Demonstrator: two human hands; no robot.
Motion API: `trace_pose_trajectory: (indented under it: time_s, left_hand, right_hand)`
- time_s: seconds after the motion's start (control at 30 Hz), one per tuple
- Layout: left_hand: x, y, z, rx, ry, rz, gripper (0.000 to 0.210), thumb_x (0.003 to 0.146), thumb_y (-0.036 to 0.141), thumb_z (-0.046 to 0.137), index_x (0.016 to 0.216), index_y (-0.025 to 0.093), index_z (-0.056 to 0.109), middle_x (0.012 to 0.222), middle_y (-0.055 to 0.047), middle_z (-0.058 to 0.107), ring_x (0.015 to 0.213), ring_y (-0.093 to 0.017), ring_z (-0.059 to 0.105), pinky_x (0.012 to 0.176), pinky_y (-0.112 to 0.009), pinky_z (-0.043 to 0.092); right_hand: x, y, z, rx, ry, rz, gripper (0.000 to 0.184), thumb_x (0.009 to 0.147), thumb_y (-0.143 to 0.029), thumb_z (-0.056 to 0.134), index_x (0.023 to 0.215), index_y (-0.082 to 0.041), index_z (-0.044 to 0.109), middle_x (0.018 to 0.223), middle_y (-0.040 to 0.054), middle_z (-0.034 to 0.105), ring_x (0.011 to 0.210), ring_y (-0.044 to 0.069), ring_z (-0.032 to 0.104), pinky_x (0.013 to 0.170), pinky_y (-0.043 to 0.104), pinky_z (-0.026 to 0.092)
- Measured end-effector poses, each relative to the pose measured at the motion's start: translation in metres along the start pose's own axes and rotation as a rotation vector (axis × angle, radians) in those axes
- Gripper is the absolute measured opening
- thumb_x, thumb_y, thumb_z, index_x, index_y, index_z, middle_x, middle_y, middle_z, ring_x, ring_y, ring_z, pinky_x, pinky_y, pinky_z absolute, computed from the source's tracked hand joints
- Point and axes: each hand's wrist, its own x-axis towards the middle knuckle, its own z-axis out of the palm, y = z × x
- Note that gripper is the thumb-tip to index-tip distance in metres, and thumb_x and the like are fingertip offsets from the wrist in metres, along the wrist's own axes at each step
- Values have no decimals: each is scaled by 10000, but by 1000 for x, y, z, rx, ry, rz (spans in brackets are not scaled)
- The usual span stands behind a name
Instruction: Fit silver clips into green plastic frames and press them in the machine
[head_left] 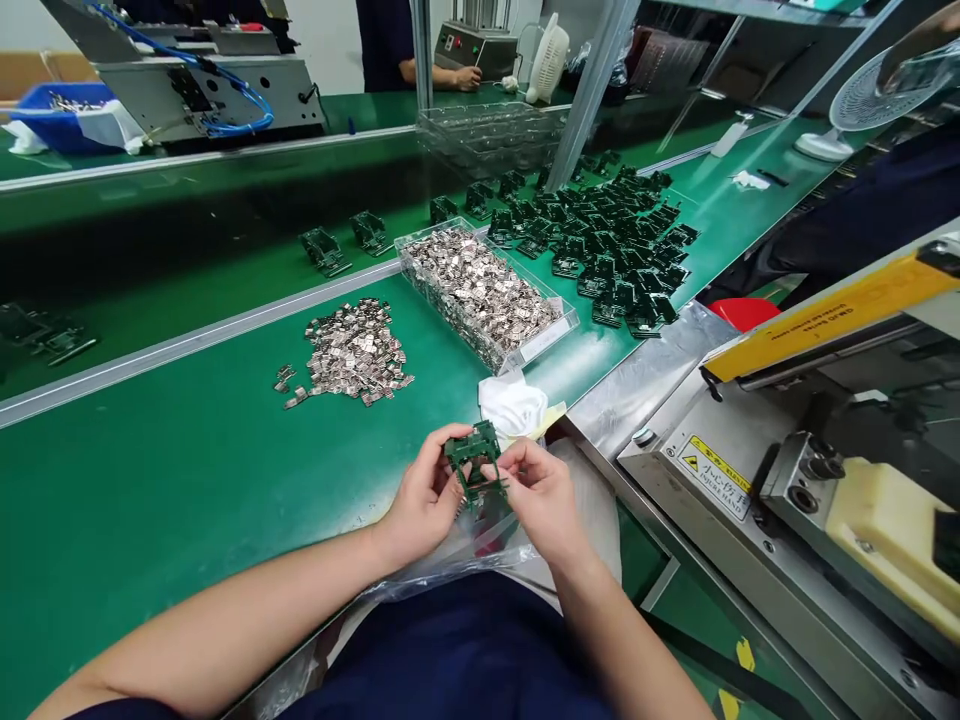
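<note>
Close to the table's front edge, a small dark green plastic frame (475,455) with an open middle is held between both hands. My left hand (427,500) grips its left side, the thumb at the lower edge. The fingers of my right hand (546,495) are closed at its right side; whether a small part is also pinched there cannot be made out. Just beyond the hands lies a white cloth (514,402). Ahead to the left is a loose pile of small silvery metal pieces (356,350). A transparent tray (517,352) full of similar pieces stands ahead.
Many green frames (622,245) are heaped at the back right. Several more stand along a dark green strip (247,250) behind a metal rail (225,320). A machine (720,470) with a hand-injury warning label is at right. Other people stand behind and at right.
</note>
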Motion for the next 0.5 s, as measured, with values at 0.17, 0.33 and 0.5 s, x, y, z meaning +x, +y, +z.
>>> trace_pose_trajectory:
  time_s: [0.17, 0.33, 0.5]
  left_hand:
    - [3, 15, 12, 41, -95, -29, 364, 942, 344, 502, 1280, 226, 435, 1070, -78, 617, 864, -173, 618, 748, -287, 547]
    - [23, 55, 51, 32, -608, -20, 440, 938, 314, 506, 1364, 248, 415, 1150, -100, 652, 917, -197, 672, 794, -307, 563]
    - [77, 98, 140, 75, -945, 190, 545, 885, 344, 606, 1393, 259, 427, 1253, -110, 642, 1096, -246, 645, 913, -368, 547]
  right_hand:
    - [-18, -13, -38, -144, -49, -334, 467, 832, -292, 727, 1266, -232, 565, 1133, 98, 570, 800, 174, 557, 696, 309, 498]
    - [-62, -36, -97, -312, -8, -551, 683, 789, -438, 774, 1382, -261, 486, 1215, 116, 591, 923, 233, 602, 719, 329, 544]
    - [-137, -43, -179, -199, 774, -557, 645, 732, -578, 771, 1246, -229, 601, 1084, 99, 627, 939, 262, 616, 786, 380, 535]
